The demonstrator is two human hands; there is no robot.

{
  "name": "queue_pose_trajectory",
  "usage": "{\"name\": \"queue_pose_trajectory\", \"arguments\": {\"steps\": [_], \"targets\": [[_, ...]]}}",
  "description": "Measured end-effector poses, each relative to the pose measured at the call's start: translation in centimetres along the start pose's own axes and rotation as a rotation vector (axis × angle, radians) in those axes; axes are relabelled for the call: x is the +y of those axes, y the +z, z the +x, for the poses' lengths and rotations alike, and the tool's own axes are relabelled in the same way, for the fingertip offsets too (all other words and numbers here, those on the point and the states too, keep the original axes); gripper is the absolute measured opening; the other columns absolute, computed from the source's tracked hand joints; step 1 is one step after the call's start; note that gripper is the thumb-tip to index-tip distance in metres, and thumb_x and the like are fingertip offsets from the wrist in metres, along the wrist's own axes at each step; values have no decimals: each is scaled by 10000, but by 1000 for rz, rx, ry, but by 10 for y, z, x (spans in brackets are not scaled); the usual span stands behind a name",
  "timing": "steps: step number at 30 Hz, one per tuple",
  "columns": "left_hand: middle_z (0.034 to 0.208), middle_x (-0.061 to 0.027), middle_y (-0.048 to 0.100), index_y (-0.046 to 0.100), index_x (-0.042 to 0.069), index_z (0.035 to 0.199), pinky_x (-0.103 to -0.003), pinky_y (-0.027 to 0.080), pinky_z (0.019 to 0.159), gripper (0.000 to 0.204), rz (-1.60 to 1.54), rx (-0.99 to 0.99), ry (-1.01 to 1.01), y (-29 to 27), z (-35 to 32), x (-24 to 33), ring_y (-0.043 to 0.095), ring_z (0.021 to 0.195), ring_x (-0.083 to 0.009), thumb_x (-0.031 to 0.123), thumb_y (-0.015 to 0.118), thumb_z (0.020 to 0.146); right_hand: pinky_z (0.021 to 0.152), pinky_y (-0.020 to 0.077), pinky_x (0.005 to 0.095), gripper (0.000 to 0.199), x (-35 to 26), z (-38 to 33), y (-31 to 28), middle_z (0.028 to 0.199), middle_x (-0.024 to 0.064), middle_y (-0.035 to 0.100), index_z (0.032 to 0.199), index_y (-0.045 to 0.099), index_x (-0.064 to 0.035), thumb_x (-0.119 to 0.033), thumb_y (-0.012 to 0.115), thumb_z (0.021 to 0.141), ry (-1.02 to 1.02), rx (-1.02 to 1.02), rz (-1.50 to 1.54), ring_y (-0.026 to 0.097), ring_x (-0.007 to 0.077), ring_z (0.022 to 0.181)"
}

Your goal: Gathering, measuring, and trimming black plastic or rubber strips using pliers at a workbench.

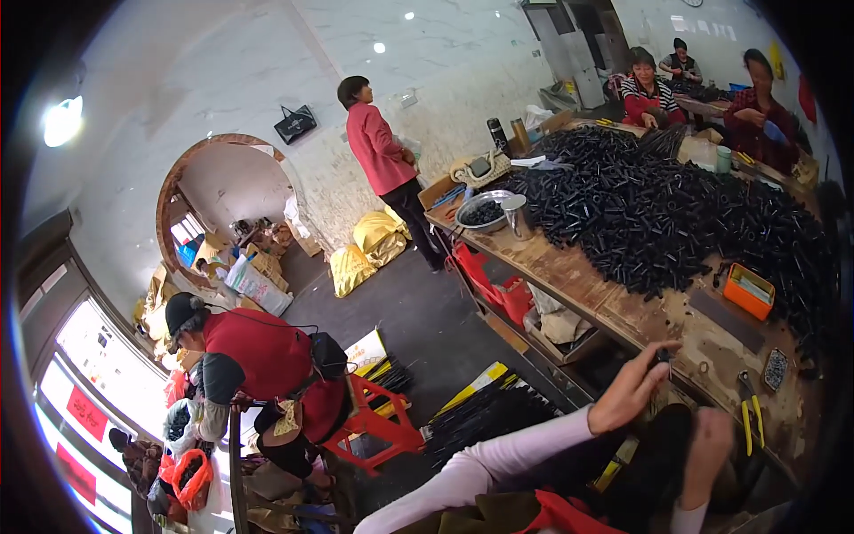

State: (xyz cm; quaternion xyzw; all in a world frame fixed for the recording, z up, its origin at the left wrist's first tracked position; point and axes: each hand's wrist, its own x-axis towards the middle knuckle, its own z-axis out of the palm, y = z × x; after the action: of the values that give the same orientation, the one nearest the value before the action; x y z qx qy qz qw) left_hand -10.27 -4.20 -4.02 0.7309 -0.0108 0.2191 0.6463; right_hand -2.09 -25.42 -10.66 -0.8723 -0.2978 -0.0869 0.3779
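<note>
My left hand is raised at the near edge of the workbench, its thumb and finger closed on a small black piece. To its right, my right hand is lower and curled, but blurred, so what its fingers hold does not show. Beyond both hands, a large heap of short black tubes covers much of the wooden workbench. Pliers with yellow handles lie just right of my right hand. A small tray of little metal parts sits beyond the pliers.
An orange box and a dark flat plate are on the bench, with a metal bowl and metal cup farther left. Bundles of thin black rods lie below. A person bends by a red stool; others sit across the bench.
</note>
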Motion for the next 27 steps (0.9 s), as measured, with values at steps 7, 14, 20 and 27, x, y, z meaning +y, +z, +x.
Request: {"name": "queue_pose_trajectory", "arguments": {"steps": [7, 14, 20, 27], "targets": [[808, -2, 523, 493, 10, 1115, -229, 431, 657, 255, -163, -299, 6, 18, -4, -12, 499, 730, -69, 252, 468, 1040, 1090, 338, 437, 541, 92, -3, -5, 1487, 188, 389, 1430, 372, 25, -207, 540, 970, -9, 276, -671, 350, 365, 1368], [916, -19, 445, 402, 49, 1165, -221, 410, 679, 249, -212, -350, -3, 25, -5, 35, 442, 751, -72, 231, 493, 1022, 1008, 381, 454, 453, 109, 22, -14, 1274, 223, 498, 1298, 481, 50, -233, 570, 956, 126, 126, -627, 456, 397, 1195], [1058, -38, 462, 449, 45, 1126, -263, 398, 884, 238, -369, -308, 112, 29, -24, -1, 462, 996, -108, 167, 584, 972, 936, 403, 419, 404, 137, 28, -26, 1161, 201, 519, 1256, 484, 46, -241, 562, 983, -5, 87, -503, 484, 371, 1090], [926, -12, 599, 561, 30, 1034, -253, 441, 805, 146, -453, -166, -55, -4, -31, 6, 526, 885, -71, 150, 606, 963, 609, 353, 210, 277, 33, 1, -32, 873, 78, 577, 1055, 528, -39, -298, 433, 1036, 343, -297, 1253, 465, 83, 671]]}}
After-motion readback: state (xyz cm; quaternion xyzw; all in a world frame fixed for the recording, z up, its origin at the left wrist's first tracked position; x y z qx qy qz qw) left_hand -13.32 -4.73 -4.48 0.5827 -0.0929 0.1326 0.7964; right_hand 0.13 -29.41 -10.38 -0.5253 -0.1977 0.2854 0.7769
